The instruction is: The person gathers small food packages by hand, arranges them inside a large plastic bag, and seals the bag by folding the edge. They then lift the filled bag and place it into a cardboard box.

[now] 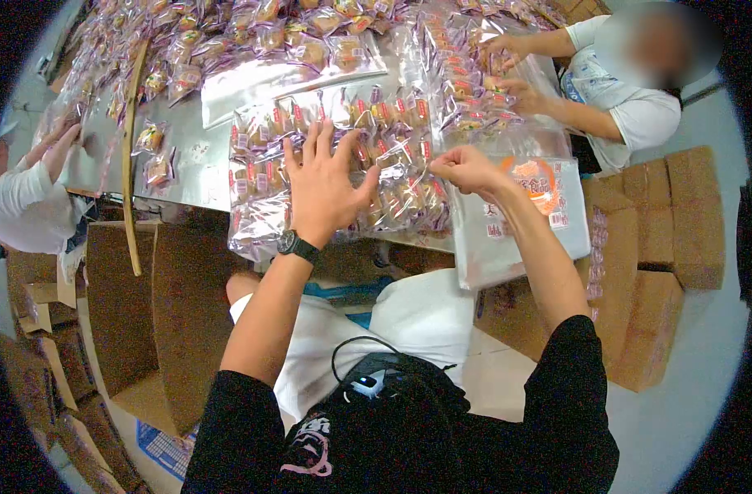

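A clear plastic bag [256,222] filled with rows of small wrapped snack cakes lies flat at the table's near edge. My left hand [326,185] rests on top of it, fingers spread. At the bag's right side, my right hand [468,170] is closed in a pinch on the clear film of its edge. Below that hand lies a stack of flat printed plastic bags [520,235] with an orange round mark. Single wrapped cakes [157,170] lie to the left.
Loose wrapped cakes [228,33] heap along the table's [196,152] far side. A wooden strip [131,148] crosses its left part. One co-worker [619,107] handles packs at the right; another [38,202] stands at the left. Cardboard boxes [178,321] flank my legs.
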The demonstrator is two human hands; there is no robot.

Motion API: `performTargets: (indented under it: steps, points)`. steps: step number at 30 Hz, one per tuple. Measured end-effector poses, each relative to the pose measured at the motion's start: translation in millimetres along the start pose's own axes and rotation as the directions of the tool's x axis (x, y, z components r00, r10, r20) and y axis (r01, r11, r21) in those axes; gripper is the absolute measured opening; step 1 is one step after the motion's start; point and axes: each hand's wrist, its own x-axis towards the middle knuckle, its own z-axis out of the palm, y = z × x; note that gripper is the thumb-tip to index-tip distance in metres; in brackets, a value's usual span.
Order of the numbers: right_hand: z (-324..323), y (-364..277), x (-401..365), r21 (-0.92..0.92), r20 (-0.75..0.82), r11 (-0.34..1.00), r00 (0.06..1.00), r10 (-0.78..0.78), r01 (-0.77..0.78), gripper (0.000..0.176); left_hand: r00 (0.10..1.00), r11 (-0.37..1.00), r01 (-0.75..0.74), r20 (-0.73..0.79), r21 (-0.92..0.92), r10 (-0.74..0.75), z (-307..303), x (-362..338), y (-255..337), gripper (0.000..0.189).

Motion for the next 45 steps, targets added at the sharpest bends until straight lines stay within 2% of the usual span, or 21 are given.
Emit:
performTargets:
  steps: [11, 14, 15, 18, 19, 21, 22, 24, 25, 27, 28, 30, 31, 32, 34, 35, 38, 40, 41, 44, 45]
  points:
    - [5, 21, 14, -0.020, -0.138, 0.999, 0.990, -0.035, 0.033, 0.027, 1.000, 1.000, -0.001, 0.011, -0.026, 0.001, 4, 0, -4, 0.062]
    - [-7, 26, 11, 0.006, -0.117, 1.000, 0.993, -0.026, 0.027, 0.032, 0.990, 0.984, 0.077, 0.126, -0.158, -0.057, 4, 7, -16, 0.063]
    - [-6, 27, 10, 0.036, -0.102, 0.999, 0.995, -0.005, 0.009, 0.035, 0.987, 0.958, 0.119, 0.134, -0.262, -0.086, -6, 12, -17, 0.052]
    - [-5, 28, 9, -0.057, -0.159, 0.998, 0.987, -0.014, 0.005, 0.037, 0.964, 0.615, 0.245, 0.122, -0.749, -0.235, -36, 15, -29, 0.043]
    - [-4, 23, 4, -0.105, -0.197, 0.994, 0.979, -0.059, 0.039, 0.038, 0.986, 0.805, 0.055, -0.097, -0.590, -0.139, -45, 15, -39, 0.041]
    - [-1, 13, -5, -0.200, -0.264, 0.974, 0.952, -0.155, 0.103, 0.039, 0.977, 0.813, 0.055, -0.137, -0.580, -0.164, -72, 4, -55, 0.042]
    - [2, 12, -8, -0.132, -0.313, 0.978, 0.930, -0.193, 0.159, 0.041, 0.971, 0.818, 0.055, -0.160, -0.572, -0.177, -86, -3, -65, 0.044]
    - [12, 12, -13, -0.002, -0.407, 0.959, 0.876, -0.259, 0.283, 0.045, 0.948, 0.852, 0.195, -0.128, -0.485, -0.290, -93, -27, -103, 0.047]
    - [14, 11, -17, -0.020, -0.376, 0.972, 0.899, -0.226, 0.236, 0.053, 0.930, 0.859, 0.265, -0.118, -0.439, -0.347, -91, -41, -119, 0.049]
    - [15, 12, -24, -0.063, -0.318, 0.988, 0.936, -0.151, 0.138, 0.070, 0.845, 0.701, 0.498, 0.104, -0.510, -0.524, -83, -73, -134, 0.053]
    - [26, 14, -29, 0.032, -0.371, 0.972, 0.906, -0.204, 0.232, 0.075, 0.778, 0.601, 0.602, 0.217, -0.526, -0.590, -80, -82, -137, 0.055]
    - [58, 32, -35, 0.201, -0.472, 0.889, 0.836, -0.280, 0.411, 0.084, 0.756, 0.356, 0.599, 0.360, -0.717, -0.547, -68, -101, -134, 0.060]
    - [68, 41, -29, 0.004, -0.483, 0.920, 0.806, -0.342, 0.392, 0.090, 0.783, 0.331, 0.567, 0.369, -0.754, -0.500, -67, -103, -129, 0.061]
    - [74, 50, -28, -0.033, -0.474, 0.918, 0.802, -0.362, 0.395, 0.088, 0.761, 0.268, 0.595, 0.424, -0.758, -0.491, -69, -104, -126, 0.061]
    - [88, 34, -45, -0.113, -0.468, 0.907, 0.784, -0.408, 0.405, 0.083, 0.752, 0.237, 0.562, 0.370, -0.792, -0.546, -67, -102, -125, 0.059]
    - [86, 31, -43, 0.134, -0.440, 0.888, 0.829, -0.344, 0.440, 0.082, 0.762, 0.275, 0.557, 0.350, -0.784, -0.545, -70, -102, -126, 0.058]
    - [76, -10, -86, 0.075, -0.366, 0.919, 0.868, -0.336, 0.387, 0.081, 0.800, 0.414, 0.530, 0.275, -0.740, -0.533, -105, -91, -122, 0.056]
    - [67, -28, -112, 0.012, -0.333, 0.912, 0.862, -0.382, 0.409, 0.082, 0.723, 0.227, 0.645, 0.487, -0.730, -0.489, -137, -85, -130, 0.056]
    - [63, -26, -117, -0.031, -0.321, 0.890, 0.838, -0.441, 0.456, 0.084, 0.709, 0.071, 0.599, 0.487, -0.798, -0.510, -147, -85, -117, 0.056]
    - [55, -13, -121, -0.173, -0.274, 0.755, 0.705, -0.654, 0.633, 0.094, 0.749, 0.143, 0.516, 0.364, -0.844, -0.554, -164, -93, -106, 0.058]
    - [58, -17, -123, -0.100, -0.306, 0.685, 0.633, -0.711, 0.721, 0.099, 0.748, 0.124, 0.521, 0.381, -0.845, -0.544, -178, -92, -98, 0.055]
